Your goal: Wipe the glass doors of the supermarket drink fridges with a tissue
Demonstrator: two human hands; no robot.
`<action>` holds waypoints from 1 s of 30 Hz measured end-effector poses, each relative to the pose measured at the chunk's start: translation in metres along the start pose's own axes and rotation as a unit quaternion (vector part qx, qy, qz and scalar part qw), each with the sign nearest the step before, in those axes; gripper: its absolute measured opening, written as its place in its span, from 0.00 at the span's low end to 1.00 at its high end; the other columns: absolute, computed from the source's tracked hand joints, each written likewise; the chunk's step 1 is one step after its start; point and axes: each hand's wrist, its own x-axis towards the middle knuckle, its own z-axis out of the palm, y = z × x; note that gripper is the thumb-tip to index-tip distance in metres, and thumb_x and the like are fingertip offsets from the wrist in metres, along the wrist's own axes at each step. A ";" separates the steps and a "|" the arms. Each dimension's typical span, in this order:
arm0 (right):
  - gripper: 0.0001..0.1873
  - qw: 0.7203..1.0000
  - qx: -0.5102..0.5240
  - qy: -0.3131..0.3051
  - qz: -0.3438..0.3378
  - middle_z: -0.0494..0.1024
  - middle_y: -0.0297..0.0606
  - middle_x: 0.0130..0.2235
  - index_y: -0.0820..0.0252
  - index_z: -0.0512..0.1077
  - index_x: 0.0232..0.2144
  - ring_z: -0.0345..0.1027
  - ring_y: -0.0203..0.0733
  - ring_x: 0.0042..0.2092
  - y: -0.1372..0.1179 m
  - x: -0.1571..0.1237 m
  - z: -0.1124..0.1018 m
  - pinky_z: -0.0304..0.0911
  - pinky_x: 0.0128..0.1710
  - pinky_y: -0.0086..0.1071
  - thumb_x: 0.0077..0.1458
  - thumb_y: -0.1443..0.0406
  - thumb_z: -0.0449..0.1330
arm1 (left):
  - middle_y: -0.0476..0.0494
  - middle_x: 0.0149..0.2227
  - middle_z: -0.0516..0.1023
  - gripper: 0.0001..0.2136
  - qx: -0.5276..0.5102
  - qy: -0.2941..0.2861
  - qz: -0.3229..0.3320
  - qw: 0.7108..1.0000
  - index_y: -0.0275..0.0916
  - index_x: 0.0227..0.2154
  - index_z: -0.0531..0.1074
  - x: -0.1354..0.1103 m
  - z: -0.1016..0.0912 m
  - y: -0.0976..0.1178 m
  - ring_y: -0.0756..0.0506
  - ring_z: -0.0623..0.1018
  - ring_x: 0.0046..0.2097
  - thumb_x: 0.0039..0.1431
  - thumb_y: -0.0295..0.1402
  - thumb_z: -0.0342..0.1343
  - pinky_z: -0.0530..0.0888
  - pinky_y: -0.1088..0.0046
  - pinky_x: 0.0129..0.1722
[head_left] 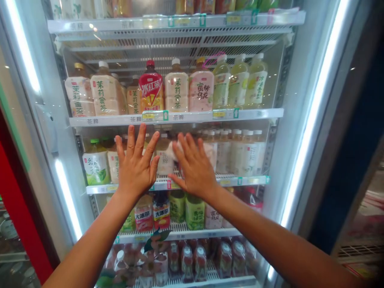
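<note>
My left hand (136, 164) is raised with its fingers spread, palm toward the glass door of a lit drinks cooler; it appears to rest flat on the glass. Beside it, my right hand (195, 170) is also flat against the front, its fingers stretched out and slightly smeared by motion. A whitish, cloth-like patch (210, 154) shows behind the right fingers; whether it is a cloth under the palm or part of a bottle, I cannot tell. Beyond the hands stand bottled teas, among them a red-labelled bottle (151, 88) and a green-labelled bottle (96, 166).
Several white shelves hold rows of bottles, with price tags along a shelf edge (177, 117). Bright light strips (315, 120) run down both sides. A leaf-like shape (157, 238) overlays the lower front. A red panel (21, 180) stands at the left.
</note>
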 end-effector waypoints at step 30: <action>0.49 0.996 -0.006 -0.048 -0.077 0.43 0.38 0.75 0.50 0.35 0.74 0.40 0.52 0.75 0.140 -0.137 -0.052 0.51 0.71 0.59 0.63 0.40 0.50 | 0.48 0.75 0.43 0.33 -0.043 -0.022 0.097 0.994 0.51 0.73 0.44 0.070 0.038 0.104 0.41 0.39 0.76 0.69 0.38 0.49 0.32 0.47 0.73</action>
